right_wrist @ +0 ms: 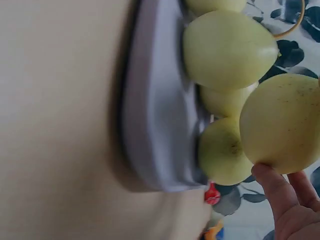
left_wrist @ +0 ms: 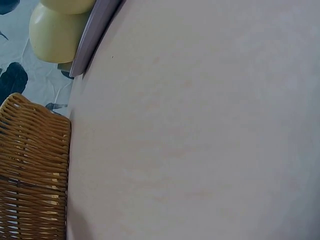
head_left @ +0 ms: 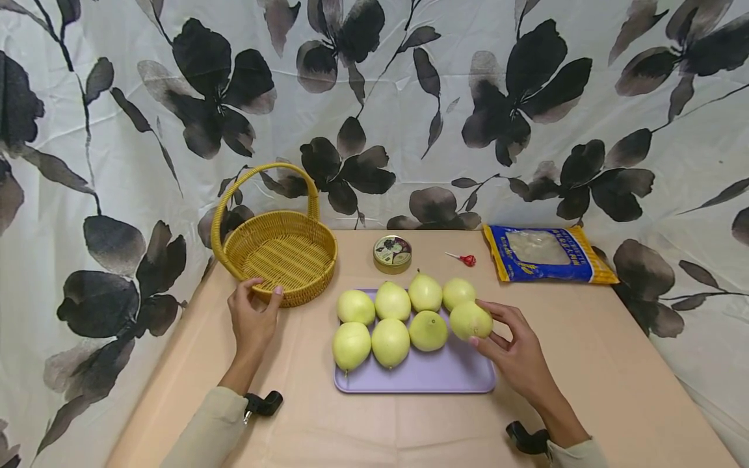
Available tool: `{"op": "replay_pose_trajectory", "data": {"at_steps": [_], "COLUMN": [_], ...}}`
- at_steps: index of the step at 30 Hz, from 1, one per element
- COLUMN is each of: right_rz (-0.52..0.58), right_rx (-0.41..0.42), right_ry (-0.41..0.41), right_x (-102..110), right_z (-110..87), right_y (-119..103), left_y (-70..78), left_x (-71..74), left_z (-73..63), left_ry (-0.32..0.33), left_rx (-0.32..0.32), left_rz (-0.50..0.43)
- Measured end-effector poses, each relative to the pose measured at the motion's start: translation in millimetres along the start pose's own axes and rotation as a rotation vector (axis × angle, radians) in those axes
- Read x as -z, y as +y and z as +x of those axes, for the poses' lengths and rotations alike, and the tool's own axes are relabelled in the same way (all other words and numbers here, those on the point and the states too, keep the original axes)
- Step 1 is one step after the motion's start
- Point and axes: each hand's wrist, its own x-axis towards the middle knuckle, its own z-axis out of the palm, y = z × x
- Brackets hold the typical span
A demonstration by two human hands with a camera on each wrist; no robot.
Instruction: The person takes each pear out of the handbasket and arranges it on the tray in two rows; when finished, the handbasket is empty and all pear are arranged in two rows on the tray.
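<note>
My right hand (head_left: 515,348) pinches a round yellow-green pear (head_left: 471,320) between thumb and fingers, at the right side of a lilac tray (head_left: 412,385). In the right wrist view, this pear (right_wrist: 282,122) is held up beside the others, with fingertips (right_wrist: 270,175) on its skin. Several more pears (head_left: 391,342) stand in two rows on the tray. With thumb and fingers at its near rim, my left hand (head_left: 254,318) holds a yellow woven basket (head_left: 281,250) with an arched handle. In the left wrist view, the basket's side (left_wrist: 32,170) shows, but the hand is out of frame.
Behind the tray stands a round tin (head_left: 393,253) with a patterned lid. A red wrapped lollipop (head_left: 466,260) lies to its right. Farther right is a blue and yellow packet (head_left: 544,253) with a clear window. A floral cloth (head_left: 409,97) hangs behind the table (head_left: 597,364).
</note>
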Motion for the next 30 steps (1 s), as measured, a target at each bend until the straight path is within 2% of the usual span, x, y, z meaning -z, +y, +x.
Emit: {"op": "replay_pose_trajectory", "data": {"at_steps": [7,11,18,20,23,26,30], "right_rz": [-0.199,-0.243,-0.439,-0.463,-0.428,-0.355,-0.269], "right_rx": [0.041,0.075,0.205,0.219,0.191,0.126,0.063], "right_ry": [-0.036,-0.054,-0.067,-0.070,-0.094,-0.124,-0.124], "right_x": [0,-1,-6,-6,-4,-2,0], "right_z": [-2.2,-1.0,-2.8,-3.2,-2.8,-0.5,4.1], "right_y": [13,14,22,22,19,15,12], "left_y": [0.8,-0.9,-1.3,-0.6,-0.2,0.3,1.6], "left_x": [-0.8,-1.4,-2.7,-3.0,-2.7,-1.6,0.5], "left_z": [-0.4,0.9,2.9,2.7,3.1,3.6,5.0], "left_ry": [0.000,0.007,0.004,0.000,-0.009,-0.015,-0.029], "left_rx": [-0.011,-0.008,-0.016,-0.013,-0.008,-0.001,0.009], "left_rz": [-0.011,0.003,0.001,0.000,0.003,0.014,0.036]}}
